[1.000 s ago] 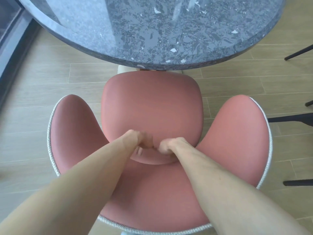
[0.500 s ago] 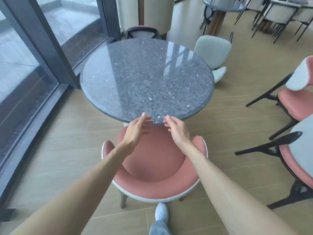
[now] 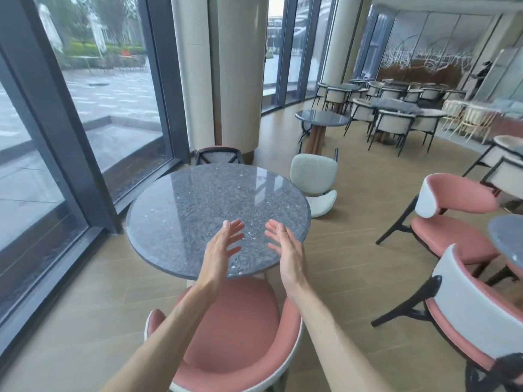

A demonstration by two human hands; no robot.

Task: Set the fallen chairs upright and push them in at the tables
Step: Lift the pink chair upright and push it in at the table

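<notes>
**Now: pink chair tucked in, hands free, white chair on its side is next**

Both hands empty. Left hand [image 3: 220,250] spread, fingers loosely apart, palm facing inward, hovering over the near edge of the round granite table [image 3: 175,216]. Right hand [image 3: 284,250] same: open, fingers splayed, holding nothing, just right of the left one. Neither touches the tabletop as far as can be told.

Pink chair [image 3: 235,329] sits upright directly below the arms, seat front near or just under the near table edge. Looks pushed in, judged done.

White chair [image 3: 314,174] at the far right of the table looks tipped: backrest panel faces the camera, a second white panel [image 3: 322,203] lies low by the floor beside it. Legs mostly hidden, exact pose unclear. Likely the next fallen one.

Dark-framed chair [image 3: 219,154] at the far side, upright, close to the table. Two pink-and-white chairs [image 3: 452,222] on the right, upright, at another table.

How to do it well, as judgement: walk round the right side, grip the white chair with both hands on backrest and seat edge, pivot it up onto its legs, don't drag. Then square it to the table and slide it in straight, watching the backrest against the stone edge.
</notes>
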